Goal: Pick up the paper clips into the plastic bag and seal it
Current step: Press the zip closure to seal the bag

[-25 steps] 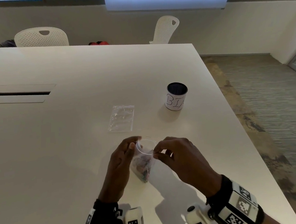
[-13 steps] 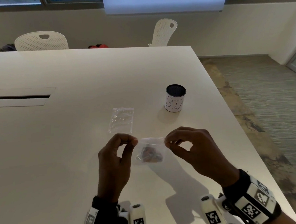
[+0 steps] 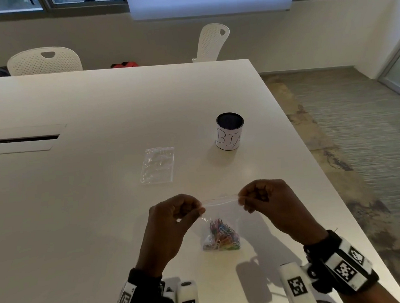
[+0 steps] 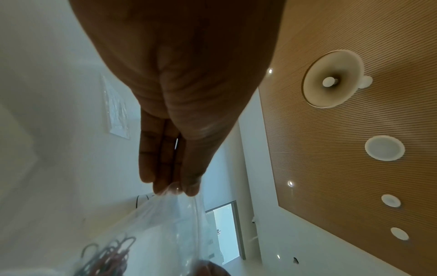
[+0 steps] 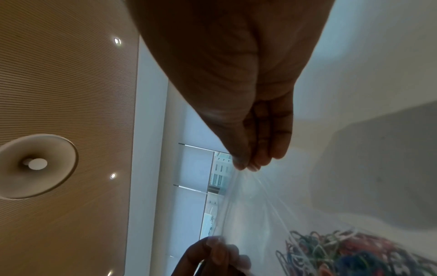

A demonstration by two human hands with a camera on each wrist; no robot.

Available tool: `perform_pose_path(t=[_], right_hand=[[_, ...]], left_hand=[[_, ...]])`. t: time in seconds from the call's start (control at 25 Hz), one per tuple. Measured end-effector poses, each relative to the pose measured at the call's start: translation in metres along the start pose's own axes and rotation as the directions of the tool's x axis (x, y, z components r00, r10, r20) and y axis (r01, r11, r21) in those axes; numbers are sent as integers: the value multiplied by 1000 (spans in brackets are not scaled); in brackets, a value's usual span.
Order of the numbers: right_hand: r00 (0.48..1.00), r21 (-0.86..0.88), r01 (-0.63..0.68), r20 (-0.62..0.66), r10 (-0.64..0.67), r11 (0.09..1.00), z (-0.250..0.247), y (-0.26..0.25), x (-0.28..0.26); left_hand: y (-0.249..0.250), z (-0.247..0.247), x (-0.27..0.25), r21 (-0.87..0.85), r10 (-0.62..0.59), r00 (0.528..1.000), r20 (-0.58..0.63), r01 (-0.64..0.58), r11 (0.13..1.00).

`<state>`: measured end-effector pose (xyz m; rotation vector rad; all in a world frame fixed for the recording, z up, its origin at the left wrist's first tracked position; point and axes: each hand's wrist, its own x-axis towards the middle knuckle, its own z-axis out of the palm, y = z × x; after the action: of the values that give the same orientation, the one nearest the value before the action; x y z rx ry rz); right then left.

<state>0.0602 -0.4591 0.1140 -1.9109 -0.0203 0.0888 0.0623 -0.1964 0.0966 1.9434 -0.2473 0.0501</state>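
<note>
Both hands now stretch the bag point(image 3: 220, 217) flat, left hand point(image 3: 173, 220) and right hand point(image 3: 267, 204) pinching its top corners, paper clips point(image 3: 221, 236) hanging below. Pressing steadily along the strip between the pinches should seal it.

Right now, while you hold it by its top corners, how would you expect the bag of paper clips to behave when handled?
The plastic bag looks floppy: its film creases below the pinched corners. It probably hangs bottom-heavy, since the paper clips are heaped low. The thin clear film may slip, so the left hand and right hand likely need a firm pinch.
</note>
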Motion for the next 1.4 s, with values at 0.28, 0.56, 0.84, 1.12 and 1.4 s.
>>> perform_pose_path(t=[0.28,0.56,0.84,1.12,1.4], right_hand=[[988,-229,156,23,-155,961,1,9,3],[988,-128,152,24,-151,980,5,15,1],[983,-69,182,27,-181,981,9,13,2],[983,-2,183,-31,-183,983,18,14,2],[984,7,175,35,-175,985,22,13,2]], left_hand=[[1,-3,15,105,32,999,41,-37,994],[-3,9,10,-72,-44,999,-25,42,997],[0,9,17,-33,-17,997,69,19,999],[-1,13,15,-20,45,998,36,-44,999],[1,15,19,-38,14,994,107,-10,999]])
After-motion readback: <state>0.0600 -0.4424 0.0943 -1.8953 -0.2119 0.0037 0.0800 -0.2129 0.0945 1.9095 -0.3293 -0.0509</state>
